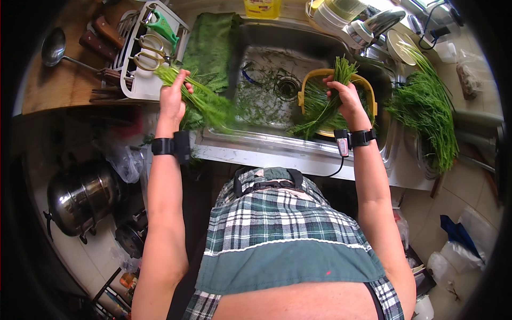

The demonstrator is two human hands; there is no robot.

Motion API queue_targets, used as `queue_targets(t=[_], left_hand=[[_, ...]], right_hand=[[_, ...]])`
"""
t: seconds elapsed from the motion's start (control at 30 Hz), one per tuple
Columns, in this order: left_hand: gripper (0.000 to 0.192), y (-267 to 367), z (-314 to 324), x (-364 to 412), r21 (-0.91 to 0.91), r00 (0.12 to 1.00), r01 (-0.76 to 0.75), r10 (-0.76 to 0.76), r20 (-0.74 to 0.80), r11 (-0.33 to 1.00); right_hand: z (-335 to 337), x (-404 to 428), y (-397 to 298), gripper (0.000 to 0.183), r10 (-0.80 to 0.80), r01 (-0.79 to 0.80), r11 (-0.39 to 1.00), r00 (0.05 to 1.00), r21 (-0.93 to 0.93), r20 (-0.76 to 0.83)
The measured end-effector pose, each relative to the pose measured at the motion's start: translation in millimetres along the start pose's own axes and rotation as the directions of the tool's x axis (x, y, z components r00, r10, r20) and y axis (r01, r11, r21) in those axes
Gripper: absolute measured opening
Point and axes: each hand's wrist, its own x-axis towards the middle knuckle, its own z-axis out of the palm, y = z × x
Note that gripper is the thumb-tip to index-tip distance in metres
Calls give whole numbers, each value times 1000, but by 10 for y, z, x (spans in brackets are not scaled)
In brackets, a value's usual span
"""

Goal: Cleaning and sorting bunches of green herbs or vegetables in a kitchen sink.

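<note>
My left hand (174, 95) grips a small bunch of feathery green herbs, likely dill (204, 104), by the stems, at the left edge of the sink over a green cloth (210, 44); the leaves are blurred. With my right hand (345, 94) I hold a second bunch (343, 72) by its stems above a basket with a yellow rim (371, 86), its leafy ends pointing down left. More greens lie inside the basket, in the right part of the stainless steel sink (276, 30). Loose green bits cover the sink floor around the drain (288, 87).
A larger heap of the herbs (430, 108) lies on the right counter. The faucet (376, 26) reaches in at the top right. To the left stand a white rack (148, 88) with scissors (148, 52) and a green peeler (163, 29), knives (98, 46) and a ladle (54, 46).
</note>
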Motion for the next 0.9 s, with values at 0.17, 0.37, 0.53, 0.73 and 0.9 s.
queue_targets(t=[0.17, 0.37, 0.53, 0.73, 0.9], left_hand=[[22, 11, 254, -62, 354, 994, -59, 22, 108, 933], [23, 73, 718, -77, 261, 981, -70, 20, 191, 963], [18, 39, 1420, -221, 60, 966, 15, -30, 257, 998], [19, 63, 1797, -355, -133, 934, 210, -159, 321, 969], [15, 3, 1664, -292, -127, 944, 197, -153, 293, 972]], right_hand=[[102, -30, -117, 21, 24, -50, 979, 991, 200, 131], [539, -76, -175, 33, 33, -180, 915, 925, 360, 380], [1030, -234, -270, 19, -52, -84, 920, 941, 382, 334], [1272, -382, -366, 18, -75, -69, 954, 887, 291, 456], [1228, -382, -390, 20, -19, -101, 946, 932, 308, 363]])
